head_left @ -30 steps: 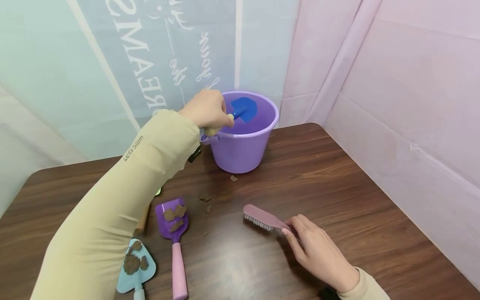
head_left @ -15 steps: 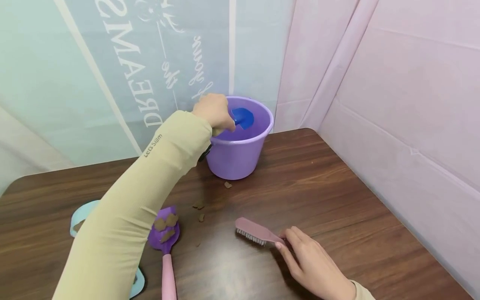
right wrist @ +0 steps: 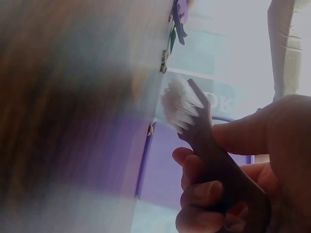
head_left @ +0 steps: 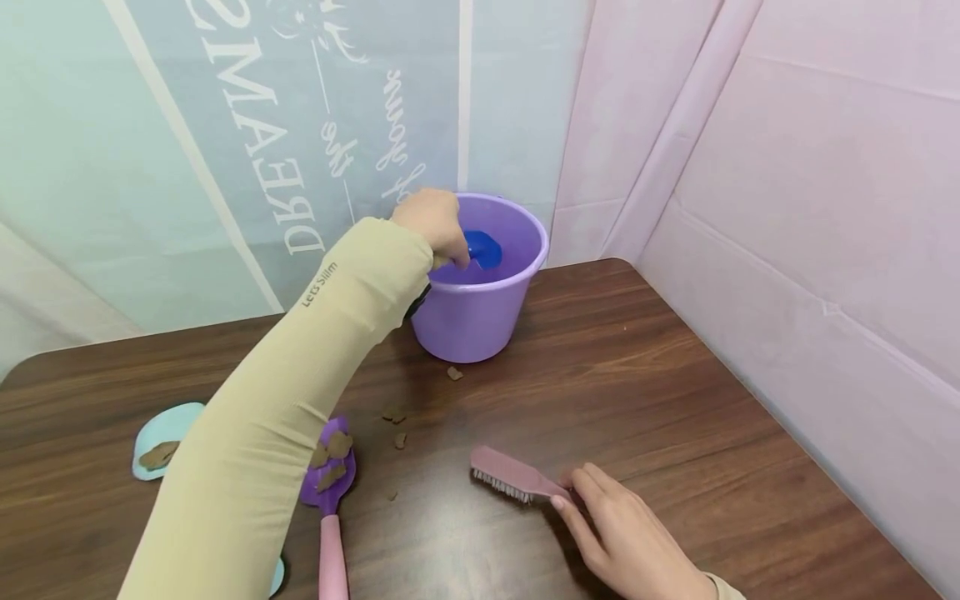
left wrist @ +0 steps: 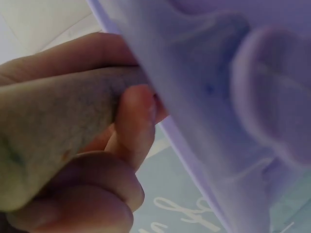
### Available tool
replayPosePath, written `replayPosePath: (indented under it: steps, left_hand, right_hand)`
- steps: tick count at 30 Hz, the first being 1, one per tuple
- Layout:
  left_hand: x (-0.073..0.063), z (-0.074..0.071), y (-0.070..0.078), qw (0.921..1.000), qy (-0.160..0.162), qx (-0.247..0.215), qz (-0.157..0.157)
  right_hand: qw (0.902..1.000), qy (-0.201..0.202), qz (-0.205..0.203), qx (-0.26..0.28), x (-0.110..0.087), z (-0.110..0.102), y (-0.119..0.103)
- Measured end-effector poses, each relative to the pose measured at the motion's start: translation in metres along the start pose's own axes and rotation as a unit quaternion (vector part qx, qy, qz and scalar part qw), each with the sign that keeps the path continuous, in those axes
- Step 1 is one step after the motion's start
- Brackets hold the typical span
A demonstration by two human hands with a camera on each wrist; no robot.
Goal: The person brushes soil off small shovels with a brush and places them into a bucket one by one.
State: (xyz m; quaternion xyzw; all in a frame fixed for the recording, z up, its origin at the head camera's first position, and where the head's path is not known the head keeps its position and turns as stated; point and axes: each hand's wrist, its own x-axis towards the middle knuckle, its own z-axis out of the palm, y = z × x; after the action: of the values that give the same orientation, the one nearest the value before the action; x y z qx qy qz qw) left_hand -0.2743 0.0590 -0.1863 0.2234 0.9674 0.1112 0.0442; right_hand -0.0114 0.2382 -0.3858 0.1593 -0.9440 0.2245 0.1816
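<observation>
at the purple bucket (head_left: 476,325), the left hand (head_left: 432,222) grips a blue trowel (head_left: 484,248), blade inside; leaning on the bucket's edge could tip it over. the right hand (head_left: 628,533) clasps a brush (head_left: 514,472), bristles down.

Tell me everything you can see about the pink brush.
The pink brush has a long, rounded head with pale bristles underneath and a slim handle; it looks like plastic. The right hand grips its handle in front of the purple bucket, bristles facing the table; whether they touch it is unclear.
</observation>
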Motion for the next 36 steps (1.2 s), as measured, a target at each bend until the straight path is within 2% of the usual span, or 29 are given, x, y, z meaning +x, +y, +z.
replayPosePath:
  steps: [7, 12, 17, 28, 36]
  left_hand:
    - [-0.0009, -0.0001, -0.0033, 0.9996, -0.023, -0.013, -0.008]
    - [-0.0020, 0.0002, -0.0075, 0.9986, -0.049, 0.017, 0.001]
    - [-0.0007, 0.0002, -0.0095, 0.9974, -0.066, 0.028, -0.010]
    - [-0.0029, -0.0024, -0.0024, 0.9963, -0.082, 0.008, -0.024]
    - [-0.0020, -0.0002, 0.0003, 0.9926, -0.112, 0.006, -0.045]
  right_hand:
    - [0.9995, -0.031, 0.006, 0.009, 0.0000, -0.0006, 0.0004]
    - [0.9996, -0.027, -0.005, 0.002, 0.0011, -0.0012, 0.0000]
    - [0.9995, -0.031, -0.003, 0.006, 0.0023, -0.0031, -0.0022]
    - [0.9996, -0.021, -0.016, 0.003, 0.0058, -0.0051, 0.0003]
    - [0.9990, -0.041, -0.004, 0.015, 0.0072, -0.0067, 0.0029]
